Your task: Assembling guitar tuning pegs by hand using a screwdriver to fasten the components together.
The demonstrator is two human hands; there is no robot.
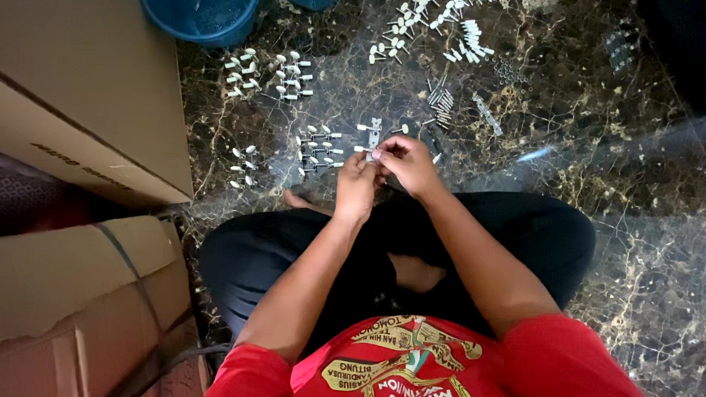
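I am looking down at both hands meeting just ahead of my crossed legs, over the dark marble floor (pixel 648 256). My left hand (pixel 356 184) is closing its fingers narrowly around the lower end of a small metal plate (pixel 375 135) fitted with white-knobbed pegs. My right hand (pixel 407 163) is pinching the same plate from the other side, fingertips pressing at its lower edge, so both hands are holding this one piece between them. The plate is standing roughly upright, its top pointing away from me, with white knobs sticking out to either side.

Just to the left of the hands, a finished set of pegged plates (pixel 319 149) is lying flat on the floor, and further left a smaller group of loose white knobs (pixel 242 167) is sitting apart from it. Beyond those, two more clusters of assembled pieces (pixel 267 73) are lying near a blue bucket (pixel 199 11). Ahead and to the right of the hands, a small bundle of metal pins (pixel 441 100) and a bare metal strip (pixel 488 115) are resting near each other, and a larger scatter of white-headed pegs (pixel 441 25) is spreading toward the far edge.

On my left, a big cardboard box (pixel 75 79) is standing beside the floor work, with a second strapped carton (pixel 60 290) nearer to me. I am wearing dark trousers and a red shirt.
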